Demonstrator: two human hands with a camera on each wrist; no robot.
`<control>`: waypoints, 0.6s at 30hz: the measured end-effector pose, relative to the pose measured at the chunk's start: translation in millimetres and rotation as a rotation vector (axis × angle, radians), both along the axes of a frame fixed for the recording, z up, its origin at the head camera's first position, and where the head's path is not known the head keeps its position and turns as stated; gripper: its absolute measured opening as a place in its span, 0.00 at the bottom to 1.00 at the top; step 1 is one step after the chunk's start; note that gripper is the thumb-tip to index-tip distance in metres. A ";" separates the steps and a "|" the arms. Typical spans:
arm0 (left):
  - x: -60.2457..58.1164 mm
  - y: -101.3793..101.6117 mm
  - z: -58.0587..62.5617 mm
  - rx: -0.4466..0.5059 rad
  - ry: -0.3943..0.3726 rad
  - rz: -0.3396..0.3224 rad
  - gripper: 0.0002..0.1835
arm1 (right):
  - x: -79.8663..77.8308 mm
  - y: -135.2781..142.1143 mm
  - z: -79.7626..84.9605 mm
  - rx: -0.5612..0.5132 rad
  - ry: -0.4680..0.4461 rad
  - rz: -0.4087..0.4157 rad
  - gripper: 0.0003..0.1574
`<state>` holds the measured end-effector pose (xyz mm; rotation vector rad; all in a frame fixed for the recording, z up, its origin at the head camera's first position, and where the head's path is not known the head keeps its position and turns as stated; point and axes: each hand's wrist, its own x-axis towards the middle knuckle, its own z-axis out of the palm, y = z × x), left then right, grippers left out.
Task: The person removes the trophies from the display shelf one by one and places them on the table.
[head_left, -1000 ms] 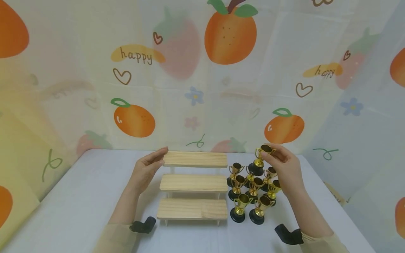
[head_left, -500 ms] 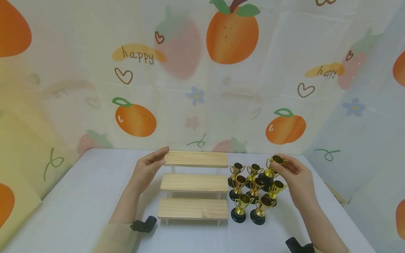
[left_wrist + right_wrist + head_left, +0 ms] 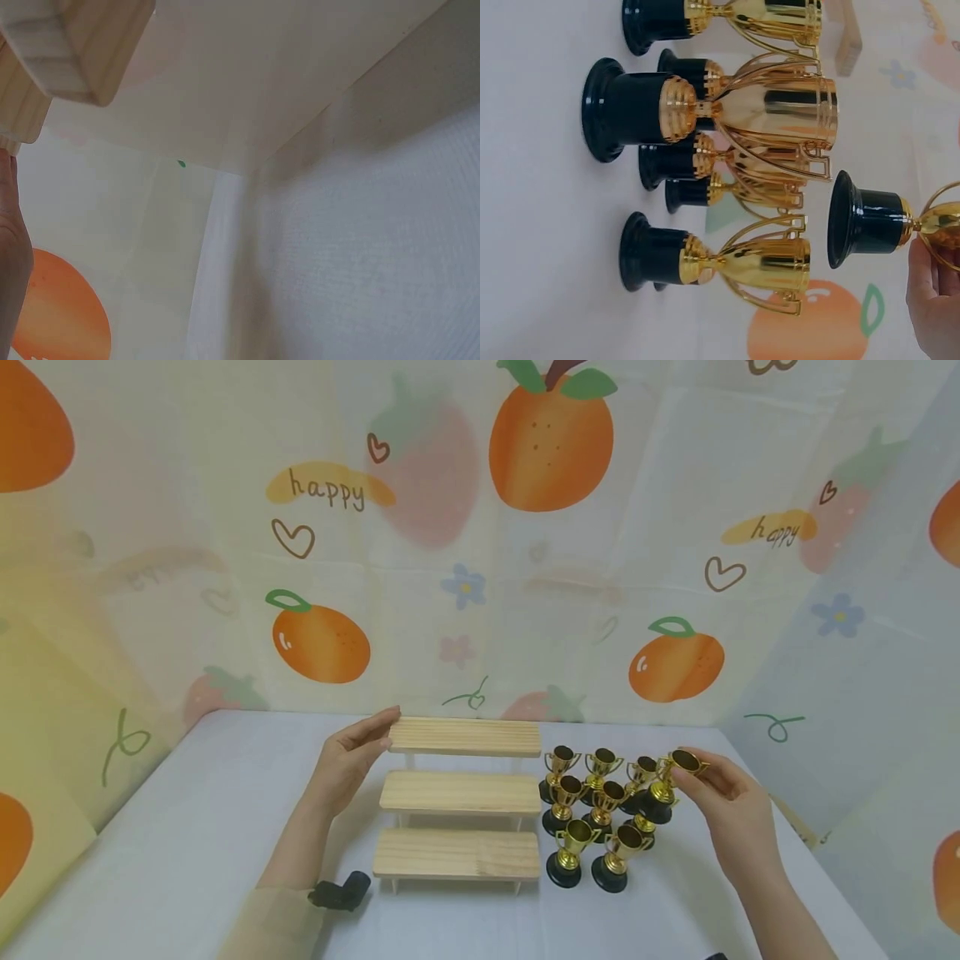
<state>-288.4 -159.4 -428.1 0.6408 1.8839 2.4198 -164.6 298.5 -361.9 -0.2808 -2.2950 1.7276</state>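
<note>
A three-tier wooden stand (image 3: 459, 793) with pale boards is in the middle of the table. My left hand (image 3: 347, 772) touches the left end of its top board (image 3: 465, 737), fingers mostly straight toward the back corner and thumb at the end. Board ends (image 3: 82, 52) fill the corner of the left wrist view. My right hand (image 3: 731, 802) pinches a gold trophy cup (image 3: 663, 788) by its upper part. Its black base (image 3: 874, 220) hangs tilted, off the table, over the right side of the trophy group. Several similar trophies (image 3: 578, 837) stand upright beside the stand.
The white-covered table (image 3: 225, 827) ends at a fruit-patterned cloth backdrop (image 3: 540, 610). One trophy (image 3: 642, 827) is partly hidden behind the held one. A black strap piece (image 3: 341, 891) sits at my left wrist.
My right hand has carried the trophy right, lower and nearer, from over the back of the group to its right side. The left hand stays at the stand's top board.
</note>
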 end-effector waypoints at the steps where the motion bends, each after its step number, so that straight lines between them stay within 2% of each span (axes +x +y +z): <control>1: 0.1 0.1 0.1 0.000 0.000 0.001 0.26 | 1.0 0.3 -0.6 -0.008 -0.001 -0.002 0.28; 7: 0.4 0.4 0.1 -0.002 0.001 0.008 0.26 | 2.7 1.3 -3.9 -0.047 0.019 0.010 0.27; 18: 0.5 -0.2 -0.3 -0.015 -0.001 0.011 0.26 | 8.3 5.7 -9.2 0.014 -0.011 -0.022 0.29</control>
